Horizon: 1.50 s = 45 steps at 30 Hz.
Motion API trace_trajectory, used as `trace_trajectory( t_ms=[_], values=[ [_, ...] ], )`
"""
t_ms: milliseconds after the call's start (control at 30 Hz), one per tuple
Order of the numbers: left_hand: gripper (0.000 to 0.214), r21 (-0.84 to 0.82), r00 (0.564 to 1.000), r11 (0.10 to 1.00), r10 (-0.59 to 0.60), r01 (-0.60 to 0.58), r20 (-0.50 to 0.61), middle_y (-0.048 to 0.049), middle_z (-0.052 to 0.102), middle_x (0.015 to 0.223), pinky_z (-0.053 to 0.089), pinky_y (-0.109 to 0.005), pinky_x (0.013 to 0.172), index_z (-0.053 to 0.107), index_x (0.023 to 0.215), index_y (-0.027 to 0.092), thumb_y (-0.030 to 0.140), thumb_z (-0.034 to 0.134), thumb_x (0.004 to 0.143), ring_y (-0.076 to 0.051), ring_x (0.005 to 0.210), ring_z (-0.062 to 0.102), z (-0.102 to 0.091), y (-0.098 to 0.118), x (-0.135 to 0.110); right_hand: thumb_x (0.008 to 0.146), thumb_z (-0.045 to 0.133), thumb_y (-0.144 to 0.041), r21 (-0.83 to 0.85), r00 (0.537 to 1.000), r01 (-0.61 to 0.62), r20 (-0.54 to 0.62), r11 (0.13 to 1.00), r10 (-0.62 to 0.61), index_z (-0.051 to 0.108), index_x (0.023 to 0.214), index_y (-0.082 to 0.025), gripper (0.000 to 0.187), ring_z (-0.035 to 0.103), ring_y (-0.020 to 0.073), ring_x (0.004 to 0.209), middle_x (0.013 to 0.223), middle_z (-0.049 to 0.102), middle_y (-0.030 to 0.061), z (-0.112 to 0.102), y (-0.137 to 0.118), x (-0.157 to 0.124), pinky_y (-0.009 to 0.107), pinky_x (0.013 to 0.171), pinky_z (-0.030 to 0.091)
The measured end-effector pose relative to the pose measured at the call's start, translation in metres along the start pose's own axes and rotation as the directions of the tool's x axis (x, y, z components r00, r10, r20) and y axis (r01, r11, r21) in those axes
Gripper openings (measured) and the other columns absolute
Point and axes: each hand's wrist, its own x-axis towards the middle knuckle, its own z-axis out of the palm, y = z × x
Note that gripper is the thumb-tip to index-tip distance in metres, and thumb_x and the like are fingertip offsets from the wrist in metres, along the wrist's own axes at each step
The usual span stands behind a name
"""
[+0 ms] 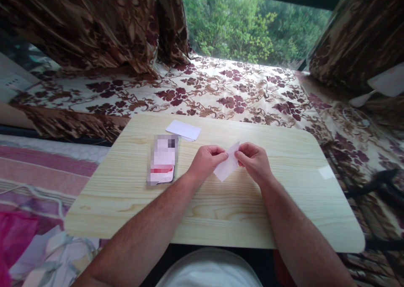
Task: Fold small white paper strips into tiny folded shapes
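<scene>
A small white sheet of paper (224,169) is held above the middle of the wooden table (227,219), slanted, with one corner pointing down toward me. My left hand (207,161) pinches its left edge between thumb and fingers. On the opposite edge, my right hand (253,160) pinches it the same way, close to the upper corner. Whether the paper has a fold in it I cannot tell. Left of my left hand lies a phone-shaped object (163,158), partly pixelated, and behind that a few white paper slips (183,130) lie overlapped.
A small white square (326,172) lies near the table's right edge. Beyond the table, floral cloth (233,89) covers a ledge under a window (252,26), with curtains on both sides. Cables and a pink cloth (19,240) lie at the lower left.
</scene>
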Motion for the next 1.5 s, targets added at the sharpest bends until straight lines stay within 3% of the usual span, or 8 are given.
trace_trajectory(
  t_ms=[267,533,833,1500],
  values=[
    [0.021,-0.004,1.000,1.000,-0.007,0.007,-0.022,-0.0020,0.068,0.068,0.040,-0.023,0.053,0.073,0.074,0.013,0.033,0.074,0.069,-0.012,0.057,0.057,0.0028,0.0003,-0.0009,0.078,0.066,-0.027,-0.034,0.996,-0.007,0.084,0.999,0.010,0.074,0.084,-0.018,0.013,0.052,0.0101,0.053,0.066,0.066,-0.0007,0.0048,-0.0046,-0.0034,0.022,0.048,0.041],
    [0.020,-0.037,1.000,0.999,-0.015,0.015,-0.017,-0.0023,0.068,0.066,0.039,-0.023,0.051,0.071,0.075,0.014,0.033,0.072,0.071,-0.013,0.055,0.057,0.0024,-0.0036,-0.0003,0.077,0.069,-0.025,0.011,0.998,0.023,0.062,1.000,-0.024,0.079,0.092,-0.019,0.018,0.049,0.0086,0.049,0.055,0.059,-0.0028,0.0012,0.0004,-0.0032,0.022,0.046,0.040],
    [0.020,-0.131,0.999,0.990,-0.047,0.046,-0.002,-0.0041,0.069,0.066,0.042,-0.024,0.050,0.073,0.078,0.013,0.031,0.071,0.069,-0.015,0.055,0.060,0.0030,-0.0050,0.0000,0.073,0.066,-0.016,0.098,0.993,0.016,0.119,0.995,-0.028,0.079,0.082,-0.022,0.017,0.054,0.0101,0.051,0.060,0.065,-0.0011,-0.0020,-0.0015,-0.0038,0.024,0.049,0.044],
    [0.025,-0.175,0.997,0.982,-0.062,0.068,0.040,-0.0040,0.068,0.065,0.040,-0.025,0.050,0.071,0.076,0.014,0.038,0.074,0.069,-0.015,0.053,0.058,0.0008,-0.0071,0.0009,0.068,0.065,-0.014,0.068,0.991,-0.009,0.133,0.998,0.000,0.079,0.076,-0.021,0.018,0.057,0.0118,0.055,0.064,0.070,0.0000,-0.0016,-0.0065,-0.0037,0.026,0.055,0.048]
  ],
)
